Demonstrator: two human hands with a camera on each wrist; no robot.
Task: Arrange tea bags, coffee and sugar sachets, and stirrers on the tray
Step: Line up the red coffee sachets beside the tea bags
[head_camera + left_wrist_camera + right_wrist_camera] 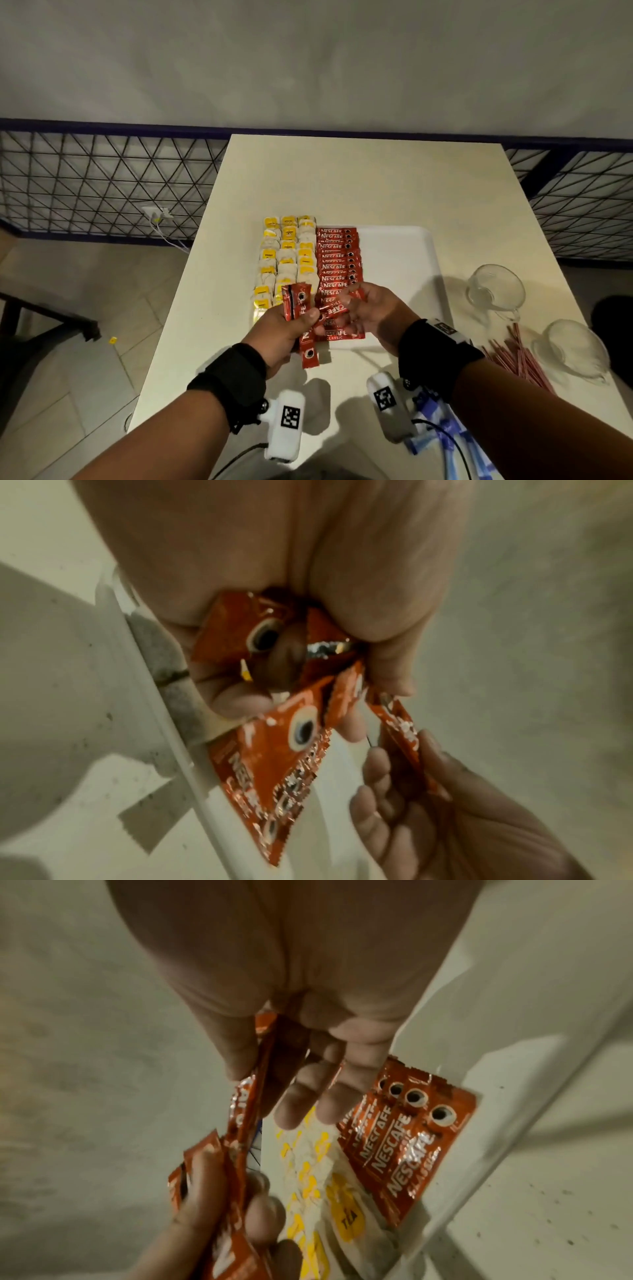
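dim indoor light | soft shadows | wrist views blurred | wide-angle edge distortion

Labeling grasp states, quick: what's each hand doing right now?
Left hand: grips a bundle of Nescafe sachets.
Right hand: pinches one Nescafe sachet from that bundle.

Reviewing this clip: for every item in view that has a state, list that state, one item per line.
Left hand: grips a bunch of coffee sachets.
Right hand: pinches one coffee sachet from the bunch.
Tray: partly filled, right part bare.
Tea bags: laid in rows on the tray's left.
Sachet row: overlapping column beside the tea bags.
Stirrers: loose pile on the table, off the tray.
Glass cups: lying on their sides.
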